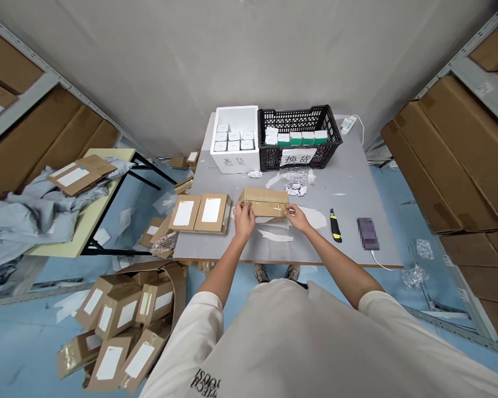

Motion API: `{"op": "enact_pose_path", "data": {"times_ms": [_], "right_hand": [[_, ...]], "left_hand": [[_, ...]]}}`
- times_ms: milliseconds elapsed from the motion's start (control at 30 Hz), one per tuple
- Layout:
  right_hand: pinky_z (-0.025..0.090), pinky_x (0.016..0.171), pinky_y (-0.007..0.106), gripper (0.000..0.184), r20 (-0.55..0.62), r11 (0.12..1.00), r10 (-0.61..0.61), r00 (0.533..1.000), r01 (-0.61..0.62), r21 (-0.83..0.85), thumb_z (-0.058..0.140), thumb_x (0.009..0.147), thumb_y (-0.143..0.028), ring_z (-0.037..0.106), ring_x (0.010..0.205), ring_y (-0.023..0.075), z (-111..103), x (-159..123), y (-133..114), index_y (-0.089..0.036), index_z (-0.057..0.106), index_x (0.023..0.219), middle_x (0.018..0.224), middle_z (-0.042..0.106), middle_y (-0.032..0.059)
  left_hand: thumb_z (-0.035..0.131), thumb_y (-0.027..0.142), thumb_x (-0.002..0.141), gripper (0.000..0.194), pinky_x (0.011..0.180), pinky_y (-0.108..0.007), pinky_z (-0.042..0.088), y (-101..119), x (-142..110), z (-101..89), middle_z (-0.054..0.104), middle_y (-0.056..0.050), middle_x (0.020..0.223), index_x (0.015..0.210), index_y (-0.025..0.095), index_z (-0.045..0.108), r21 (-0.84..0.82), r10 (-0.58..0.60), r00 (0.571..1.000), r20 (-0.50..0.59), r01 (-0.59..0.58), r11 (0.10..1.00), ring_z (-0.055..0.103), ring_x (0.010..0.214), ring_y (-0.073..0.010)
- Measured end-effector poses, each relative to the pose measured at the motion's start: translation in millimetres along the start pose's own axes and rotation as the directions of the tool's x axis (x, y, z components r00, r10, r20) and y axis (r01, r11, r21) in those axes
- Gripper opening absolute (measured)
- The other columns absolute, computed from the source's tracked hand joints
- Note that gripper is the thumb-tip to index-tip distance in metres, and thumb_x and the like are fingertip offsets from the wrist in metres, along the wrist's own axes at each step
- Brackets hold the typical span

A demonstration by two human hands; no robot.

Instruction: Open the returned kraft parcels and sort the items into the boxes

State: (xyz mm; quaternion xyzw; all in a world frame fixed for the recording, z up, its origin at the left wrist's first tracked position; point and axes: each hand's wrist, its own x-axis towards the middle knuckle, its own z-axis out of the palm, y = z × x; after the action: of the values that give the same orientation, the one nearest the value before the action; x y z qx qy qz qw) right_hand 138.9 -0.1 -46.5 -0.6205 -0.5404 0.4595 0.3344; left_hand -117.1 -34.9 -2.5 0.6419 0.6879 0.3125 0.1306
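A taped brown cardboard box is tilted up over the grey table, between my two hands. My left hand grips its left end, fingers curled at the edge. At the right end my right hand pinches the box's corner. Two more cardboard boxes with white labels, one of them the nearer box, lie side by side left of my left hand. A black and yellow utility knife rests on the table to the right of my right hand.
Behind stand a white foam box and a black plastic crate, both holding small white boxes. A phone with a cable lies at right. Crumpled plastic is mid-table. Parcels fill the floor at left; shelves flank both sides.
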Motion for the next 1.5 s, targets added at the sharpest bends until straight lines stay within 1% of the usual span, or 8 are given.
{"op": "enact_pose_path", "data": {"times_ms": [133,400,533,833,967,1133,1267,1500], "right_hand": [[0.051,0.099,0.041,0.031,-0.08,0.995,-0.053,0.995,0.046,-0.092,0.063,0.08,-0.038,0.067,0.105,0.0233,-6.2,-6.0,0.6,-0.023,0.065,0.107,0.124,0.069,0.0077],[0.05,0.102,0.041,0.027,-0.195,0.959,-0.1,0.976,0.042,-0.282,0.059,0.081,-0.032,0.065,0.106,0.0248,-72.7,-27.6,19.4,-0.023,0.068,0.105,0.12,0.067,0.0089],[0.051,0.101,0.042,0.027,-0.161,0.955,-0.072,0.984,0.022,-0.294,0.059,0.078,-0.027,0.064,0.101,0.0236,-88.9,-36.9,31.3,-0.023,0.069,0.102,0.118,0.066,0.0086],[0.05,0.108,0.044,0.033,-0.068,0.963,-0.162,0.984,0.143,-0.228,0.058,0.082,-0.026,0.063,0.116,0.0248,-98.5,-36.4,52.8,-0.021,0.07,0.112,0.127,0.063,0.0116],[0.055,0.098,0.04,0.028,-0.085,0.973,-0.174,0.981,0.158,-0.167,0.055,0.088,-0.031,0.064,0.114,0.0235,-115.9,-38.1,71.4,-0.022,0.072,0.108,0.136,0.06,0.0122],[0.05,0.103,0.04,0.028,-0.239,0.946,-0.047,0.97,-0.033,-0.322,0.055,0.089,-0.03,0.064,0.108,0.0238,-155.5,-47.0,106.1,-0.019,0.069,0.11,0.127,0.063,0.0132],[0.048,0.101,0.037,0.031,-0.264,0.827,0.152,0.953,-0.269,-0.494,0.059,0.088,-0.03,0.061,0.114,0.0266,-182.9,-49.0,134.3,-0.018,0.068,0.114,0.126,0.062,0.014],[0.048,0.097,0.04,0.033,-0.207,0.663,0.293,0.934,-0.354,-0.66,0.06,0.092,-0.032,0.058,0.121,0.0304,-191.4,-31.8,159.0,-0.019,0.064,0.122,0.13,0.058,0.0156]], "left_hand": [[0.051,0.02,0.095,0.034,0.116,-0.046,0.042,-6.6,-5.8,10.3,0.051,-0.015,0.139,0.127,0.022,0.064,-0.051,-0.047,0.998,0.041,0.049,0.997,0.05,0.135,-0.0293],[0.055,0.022,0.094,0.029,0.115,-0.045,0.045,25.5,-25.0,61.5,0.05,-0.014,0.137,0.121,0.023,0.065,-0.171,-0.033,0.989,0.147,0.058,0.984,0.053,0.133,-0.0272],[0.053,0.016,0.092,0.032,0.115,-0.047,0.045,30.0,-33.9,78.4,0.05,-0.013,0.137,0.121,0.023,0.065,-0.175,-0.016,0.979,0.203,0.052,0.983,0.052,0.134,-0.0279],[0.048,0.014,0.091,0.043,0.109,-0.057,0.045,46.1,-45.9,79.9,0.046,-0.016,0.147,0.13,0.023,0.062,0.019,0.005,0.984,0.179,-0.008,1.0,0.045,0.138,-0.0365],[0.049,0.017,0.093,0.042,0.113,-0.055,0.042,61.6,-51.7,81.5,0.048,-0.015,0.148,0.133,0.023,0.06,0.08,0.131,0.966,0.223,-0.152,0.985,0.044,0.139,-0.0345],[0.048,0.021,0.097,0.044,0.115,-0.053,0.042,72.3,-55.0,85.1,0.051,-0.016,0.144,0.14,0.022,0.054,0.107,0.257,0.927,0.275,-0.295,0.95,0.045,0.138,-0.0331],[0.048,0.022,0.098,0.047,0.117,-0.055,0.04,76.7,-55.9,86.3,0.052,-0.018,0.143,0.144,0.02,0.05,0.146,0.286,0.915,0.284,-0.336,0.93,0.045,0.138,-0.0348],[0.05,0.021,0.096,0.053,0.117,-0.057,0.041,80.0,-56.8,93.3,0.052,-0.019,0.143,0.148,0.019,0.046,0.164,0.275,0.915,0.294,-0.332,0.929,0.045,0.139,-0.0355]]}}
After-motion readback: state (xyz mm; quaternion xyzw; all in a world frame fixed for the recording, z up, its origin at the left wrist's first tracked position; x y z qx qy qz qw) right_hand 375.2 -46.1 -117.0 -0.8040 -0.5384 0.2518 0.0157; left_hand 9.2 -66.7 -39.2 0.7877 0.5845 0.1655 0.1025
